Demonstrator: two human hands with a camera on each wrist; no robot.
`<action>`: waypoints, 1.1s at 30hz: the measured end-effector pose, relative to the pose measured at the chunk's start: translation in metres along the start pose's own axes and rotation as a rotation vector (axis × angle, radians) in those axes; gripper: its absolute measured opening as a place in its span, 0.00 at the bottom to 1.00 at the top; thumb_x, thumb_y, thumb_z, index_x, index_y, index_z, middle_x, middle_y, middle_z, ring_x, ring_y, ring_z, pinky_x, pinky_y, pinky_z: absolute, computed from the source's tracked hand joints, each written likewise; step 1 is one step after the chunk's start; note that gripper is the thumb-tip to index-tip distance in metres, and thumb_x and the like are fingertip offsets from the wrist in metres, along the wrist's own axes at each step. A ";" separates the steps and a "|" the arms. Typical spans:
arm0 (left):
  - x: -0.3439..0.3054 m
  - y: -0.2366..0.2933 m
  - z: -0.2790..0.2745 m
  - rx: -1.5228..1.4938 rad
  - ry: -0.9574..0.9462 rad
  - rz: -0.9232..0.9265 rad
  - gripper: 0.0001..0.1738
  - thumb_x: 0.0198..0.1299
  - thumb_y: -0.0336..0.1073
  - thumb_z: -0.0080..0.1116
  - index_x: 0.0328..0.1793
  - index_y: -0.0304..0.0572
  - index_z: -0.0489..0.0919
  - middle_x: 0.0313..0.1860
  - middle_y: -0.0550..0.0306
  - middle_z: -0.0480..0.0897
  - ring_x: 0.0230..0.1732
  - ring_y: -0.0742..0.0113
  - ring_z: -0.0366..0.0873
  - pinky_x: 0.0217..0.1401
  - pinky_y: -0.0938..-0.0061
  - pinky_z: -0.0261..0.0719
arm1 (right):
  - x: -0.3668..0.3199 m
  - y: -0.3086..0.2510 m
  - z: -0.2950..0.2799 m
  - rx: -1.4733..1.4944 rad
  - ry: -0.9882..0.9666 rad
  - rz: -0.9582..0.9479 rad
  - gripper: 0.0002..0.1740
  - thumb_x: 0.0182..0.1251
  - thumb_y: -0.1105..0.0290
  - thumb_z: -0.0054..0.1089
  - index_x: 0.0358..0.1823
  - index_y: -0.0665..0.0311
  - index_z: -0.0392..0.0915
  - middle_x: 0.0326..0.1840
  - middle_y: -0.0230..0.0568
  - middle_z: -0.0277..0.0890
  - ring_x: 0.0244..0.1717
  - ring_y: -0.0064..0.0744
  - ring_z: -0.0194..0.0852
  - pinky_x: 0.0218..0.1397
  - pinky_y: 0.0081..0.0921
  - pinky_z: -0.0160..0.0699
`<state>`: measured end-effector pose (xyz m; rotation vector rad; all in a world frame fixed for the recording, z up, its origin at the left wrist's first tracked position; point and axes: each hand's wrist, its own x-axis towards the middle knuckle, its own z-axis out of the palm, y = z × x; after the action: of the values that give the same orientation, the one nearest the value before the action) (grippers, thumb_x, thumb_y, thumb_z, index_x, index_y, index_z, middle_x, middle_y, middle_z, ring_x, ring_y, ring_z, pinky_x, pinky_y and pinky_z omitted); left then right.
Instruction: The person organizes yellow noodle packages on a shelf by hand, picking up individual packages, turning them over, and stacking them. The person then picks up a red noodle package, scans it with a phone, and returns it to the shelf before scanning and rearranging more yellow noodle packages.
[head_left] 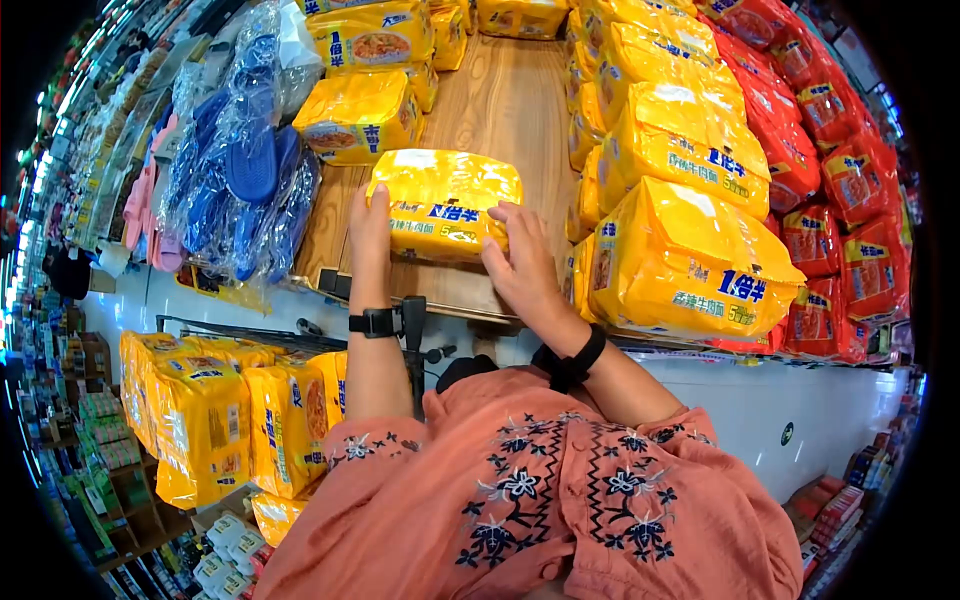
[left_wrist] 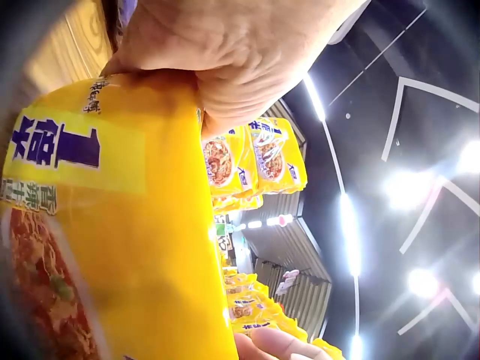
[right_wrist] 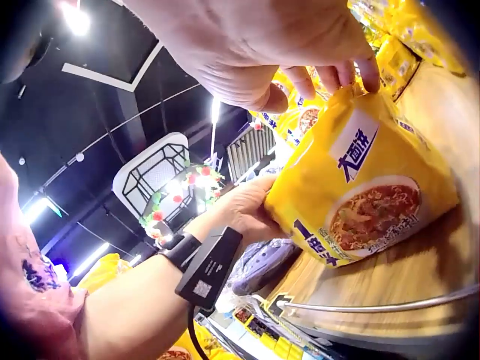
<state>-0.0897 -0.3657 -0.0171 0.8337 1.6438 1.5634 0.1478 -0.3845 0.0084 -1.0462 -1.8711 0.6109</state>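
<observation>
Head view: from where I stand, one yellow noodle pack [head_left: 447,203] lies between two hands, over the wooden board [head_left: 490,100], near its front edge. Left hand [head_left: 370,228] grips the left end; right hand [head_left: 527,262] holds the right end. A row of yellow packs [head_left: 695,265] is close by on the right, a stack of yellow packs [head_left: 360,118] farther back on the left. Handling, my judgement: keep both ends level, share the pressure evenly, square the pack to the board. Squeeze lightly; dry noodles probably crack. Printed front faces the person.

Left wrist view: left hand bent over the pack's end, a whole-hand hold; better, I think, than pinching film. Wrap glossy, fairly smooth; big purple "1" and characters, green lettering, noodle picture below.

Right wrist view: right fingertips curled over the top edge, film puckered beneath them. Support from lower down would likely spare that seam. Side shows a white label with blue characters, a noodle bowl printed below. Underside on or just above the wood; cannot tell which.
</observation>
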 end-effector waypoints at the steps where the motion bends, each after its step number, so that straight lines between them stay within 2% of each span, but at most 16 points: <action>1: 0.004 0.004 0.004 0.014 -0.001 -0.008 0.23 0.74 0.43 0.52 0.63 0.29 0.76 0.52 0.48 0.83 0.49 0.66 0.81 0.53 0.71 0.78 | 0.001 -0.001 0.000 -0.025 -0.005 -0.013 0.21 0.61 0.75 0.61 0.56 0.70 0.72 0.61 0.59 0.72 0.64 0.60 0.66 0.69 0.45 0.67; 4: 0.023 0.001 0.008 0.015 -0.081 0.028 0.25 0.73 0.45 0.54 0.65 0.30 0.74 0.54 0.46 0.82 0.50 0.63 0.81 0.56 0.69 0.78 | 0.004 -0.002 0.000 -0.092 -0.018 -0.051 0.20 0.60 0.75 0.62 0.54 0.70 0.73 0.59 0.58 0.72 0.63 0.60 0.67 0.67 0.45 0.68; 7: 0.031 -0.005 0.008 0.128 0.052 0.013 0.30 0.72 0.48 0.56 0.67 0.28 0.72 0.58 0.39 0.80 0.57 0.55 0.79 0.62 0.65 0.75 | 0.002 0.000 0.000 -0.122 -0.026 -0.084 0.19 0.59 0.76 0.63 0.52 0.70 0.73 0.59 0.57 0.73 0.62 0.60 0.67 0.66 0.46 0.69; 11: 0.015 -0.035 -0.003 0.360 0.254 0.194 0.35 0.69 0.49 0.59 0.67 0.22 0.69 0.65 0.31 0.75 0.67 0.42 0.72 0.71 0.61 0.69 | -0.004 0.007 -0.003 -0.119 -0.048 -0.136 0.18 0.60 0.75 0.62 0.52 0.70 0.73 0.57 0.59 0.74 0.60 0.61 0.69 0.66 0.46 0.69; 12: -0.008 -0.027 0.003 0.461 0.325 0.272 0.34 0.69 0.50 0.59 0.67 0.26 0.70 0.60 0.35 0.78 0.62 0.47 0.76 0.67 0.61 0.73 | -0.005 0.008 -0.001 -0.099 -0.066 -0.161 0.18 0.60 0.75 0.62 0.52 0.70 0.73 0.57 0.59 0.74 0.59 0.61 0.70 0.65 0.46 0.69; 14: -0.034 -0.010 0.018 0.340 0.346 0.166 0.29 0.65 0.45 0.64 0.64 0.31 0.73 0.60 0.34 0.78 0.62 0.42 0.76 0.67 0.59 0.72 | 0.000 0.010 -0.004 -0.061 -0.059 -0.184 0.17 0.63 0.75 0.60 0.53 0.71 0.73 0.56 0.59 0.75 0.60 0.59 0.72 0.66 0.45 0.69; 16: -0.040 -0.031 0.026 0.319 0.413 0.306 0.31 0.64 0.43 0.65 0.67 0.30 0.70 0.61 0.32 0.76 0.64 0.40 0.73 0.69 0.57 0.70 | 0.000 0.020 -0.004 -0.023 -0.088 -0.164 0.18 0.66 0.74 0.58 0.56 0.72 0.73 0.59 0.57 0.74 0.64 0.57 0.70 0.69 0.42 0.67; 20: -0.092 -0.010 0.032 0.281 0.330 0.114 0.45 0.66 0.49 0.61 0.78 0.23 0.57 0.73 0.24 0.65 0.76 0.36 0.61 0.79 0.55 0.58 | -0.005 0.026 -0.003 0.000 -0.154 -0.089 0.24 0.69 0.72 0.57 0.64 0.74 0.70 0.67 0.60 0.69 0.74 0.57 0.61 0.77 0.41 0.57; 23: -0.108 -0.021 0.034 0.308 0.310 0.075 0.44 0.68 0.48 0.61 0.78 0.23 0.56 0.71 0.30 0.69 0.72 0.43 0.67 0.75 0.59 0.64 | -0.005 0.028 -0.002 0.024 -0.148 -0.119 0.24 0.70 0.71 0.57 0.64 0.74 0.68 0.65 0.60 0.69 0.70 0.56 0.64 0.75 0.41 0.60; 26: -0.097 -0.065 0.039 -0.012 0.284 0.087 0.37 0.71 0.48 0.59 0.73 0.26 0.62 0.62 0.42 0.76 0.61 0.58 0.74 0.65 0.67 0.74 | -0.008 0.033 -0.002 0.121 -0.231 -0.040 0.21 0.70 0.71 0.57 0.61 0.73 0.70 0.60 0.59 0.71 0.64 0.55 0.68 0.71 0.41 0.64; 28: -0.091 -0.073 0.032 0.123 0.254 0.120 0.23 0.73 0.48 0.57 0.59 0.36 0.69 0.46 0.58 0.79 0.45 0.74 0.74 0.45 0.76 0.75 | -0.017 0.033 0.002 0.099 -0.179 -0.100 0.20 0.69 0.70 0.59 0.58 0.73 0.71 0.55 0.61 0.73 0.59 0.57 0.71 0.65 0.43 0.68; 29: -0.090 -0.077 0.035 -0.025 0.270 0.150 0.23 0.73 0.49 0.57 0.59 0.38 0.70 0.47 0.60 0.78 0.45 0.75 0.74 0.42 0.77 0.75 | -0.019 0.020 -0.006 0.080 -0.210 -0.141 0.21 0.67 0.71 0.60 0.58 0.73 0.71 0.54 0.62 0.73 0.58 0.59 0.71 0.64 0.44 0.70; 30: -0.115 -0.028 0.038 -0.242 0.148 0.039 0.24 0.73 0.50 0.57 0.61 0.40 0.70 0.49 0.61 0.79 0.47 0.75 0.74 0.42 0.77 0.75 | -0.023 0.022 -0.003 0.102 -0.212 -0.132 0.22 0.65 0.71 0.61 0.58 0.73 0.70 0.54 0.62 0.73 0.58 0.60 0.71 0.64 0.45 0.70; 31: -0.110 -0.031 0.036 -0.150 0.127 0.069 0.26 0.74 0.52 0.55 0.65 0.41 0.68 0.52 0.61 0.79 0.48 0.75 0.75 0.42 0.78 0.75 | -0.025 0.015 -0.006 0.098 -0.203 -0.136 0.23 0.63 0.72 0.62 0.58 0.73 0.70 0.54 0.61 0.73 0.58 0.60 0.71 0.63 0.45 0.71; 32: -0.115 -0.014 0.038 -0.254 0.117 0.026 0.27 0.72 0.43 0.59 0.66 0.29 0.68 0.58 0.48 0.79 0.56 0.66 0.77 0.59 0.70 0.77 | -0.028 0.008 -0.008 0.102 -0.199 -0.140 0.23 0.62 0.73 0.62 0.58 0.73 0.70 0.54 0.61 0.72 0.57 0.61 0.71 0.63 0.45 0.71; 33: -0.104 -0.032 0.038 -0.280 0.135 0.048 0.27 0.71 0.42 0.61 0.66 0.30 0.69 0.57 0.48 0.80 0.55 0.65 0.77 0.58 0.70 0.77 | -0.030 0.003 -0.010 0.130 -0.207 -0.132 0.23 0.62 0.73 0.63 0.57 0.73 0.70 0.54 0.61 0.72 0.57 0.61 0.70 0.63 0.45 0.72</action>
<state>-0.0007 -0.4342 -0.0429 0.6348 1.4595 1.8662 0.1654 -0.4082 -0.0029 -0.7931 -2.0311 0.7755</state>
